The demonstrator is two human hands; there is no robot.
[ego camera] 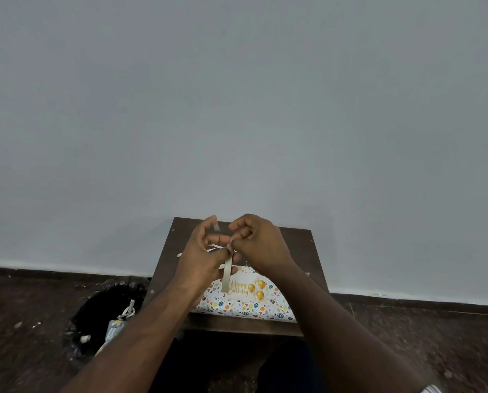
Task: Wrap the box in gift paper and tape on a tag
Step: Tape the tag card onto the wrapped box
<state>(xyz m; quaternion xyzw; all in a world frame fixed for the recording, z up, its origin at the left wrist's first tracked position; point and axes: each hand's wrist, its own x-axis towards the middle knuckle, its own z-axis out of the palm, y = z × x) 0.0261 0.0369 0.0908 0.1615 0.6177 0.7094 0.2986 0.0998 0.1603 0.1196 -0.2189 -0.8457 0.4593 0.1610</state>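
A box wrapped in white patterned gift paper (245, 304) with gold "Happy Birthday" lettering and balloons lies on a small dark wooden table (299, 242). Above it, my left hand (206, 256) and my right hand (259, 242) meet, and both pinch the top of a pale strip (227, 275) that hangs down over the box. A small clear piece of tape (216, 226) sticks to a raised fingertip of my left hand. Part of the box is hidden behind my hands and forearms.
A black bin (101, 316) lined with a bag stands on the dark floor left of the table and holds paper scraps. A plain grey wall rises right behind the table. Small paper offcuts (213, 246) lie on the table behind my hands.
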